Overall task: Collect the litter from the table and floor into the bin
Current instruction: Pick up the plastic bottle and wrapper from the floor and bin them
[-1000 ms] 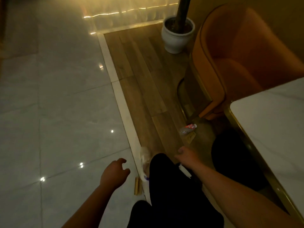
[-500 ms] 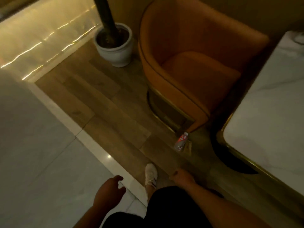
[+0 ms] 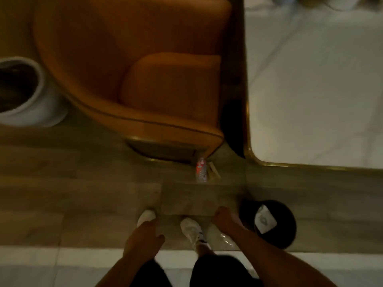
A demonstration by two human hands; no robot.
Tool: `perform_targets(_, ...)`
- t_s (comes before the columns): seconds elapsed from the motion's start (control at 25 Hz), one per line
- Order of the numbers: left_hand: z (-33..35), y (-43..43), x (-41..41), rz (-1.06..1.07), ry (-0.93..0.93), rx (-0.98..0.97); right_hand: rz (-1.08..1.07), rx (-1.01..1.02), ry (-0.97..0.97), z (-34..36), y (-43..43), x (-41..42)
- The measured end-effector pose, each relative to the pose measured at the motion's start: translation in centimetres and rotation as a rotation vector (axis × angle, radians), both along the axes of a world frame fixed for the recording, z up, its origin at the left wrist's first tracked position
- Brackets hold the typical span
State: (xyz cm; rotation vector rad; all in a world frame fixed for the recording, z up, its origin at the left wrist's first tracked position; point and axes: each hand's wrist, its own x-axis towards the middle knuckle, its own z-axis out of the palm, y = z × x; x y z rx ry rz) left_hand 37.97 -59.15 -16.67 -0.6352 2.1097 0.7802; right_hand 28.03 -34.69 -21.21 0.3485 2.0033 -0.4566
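Head view: hands low over the wood floor, litter ahead, bin at your right

Far to the left of your left hand and farther away stands a white planter [image 3: 31, 112], cut by the frame edge. An orange armchair [image 3: 132, 59] fills the ground ahead of that hand, its near corner reaching the floor between your two hands and well beyond them.

Your left hand [image 3: 143, 235] hangs with its fingers loosely curled and nothing in it. One white shoe [image 3: 146, 216] shows just past its knuckles. The other white shoe [image 3: 191, 229] sits between your hands.

Ahead of the gap between your hands, nearer the right one, a small clear plastic bottle [image 3: 201, 169] with a red label lies on the wood floor at the armchair's corner. A tan scrap of paper [image 3: 214, 172] lies just beside it on the right. The picture is too blurred to tell whether they touch.

Your right hand [image 3: 224, 217] is curled, knuckles up. You cannot tell whether it holds anything. A glossy clear piece [image 3: 222, 239] shows at the forearm's left edge, and its link to the hand is unclear.

Just right of that hand stands a round black bin [image 3: 288, 235] on the floor, with a pale crumpled item [image 3: 264, 221] inside.

Beyond the bin, ahead and to the right of your right hand, runs a white marble table [image 3: 310, 90] with a gold rim.
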Motion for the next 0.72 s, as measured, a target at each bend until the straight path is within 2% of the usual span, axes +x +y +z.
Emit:
perform_targets(0.08,-4.2,-1.2,-2.4,-0.152,0.025,-0.001,-0.092,0.013,0.013,-2.9,-0.8,0.9)
perform_targets(0.2,-10.2,-1.8,-5.3,-0.301,-0.013,0.014,-0.223,0.070,0.069,-7.8,-1.4,2.1)
perform_targets(0.28,-14.1,-1.2,-7.5,-0.364,0.025,0.014,-0.278,0.090,0.117,-11.9,-1.2,2.4)
perform_targets(0.48,-27.2,3.1,-11.3,-0.315,0.138,0.031,-0.253,0.090,0.177,-25.0,0.4,0.6)
perform_targets(0.64,-38.6,8.0,-15.7,-0.410,0.200,0.011,-0.182,0.101,0.285,-35.4,1.9,-4.0)
perform_targets(0.72,-44.0,10.3,-18.4,-0.326,0.230,0.034,-0.141,0.096,0.348,-40.5,2.7,-7.2)
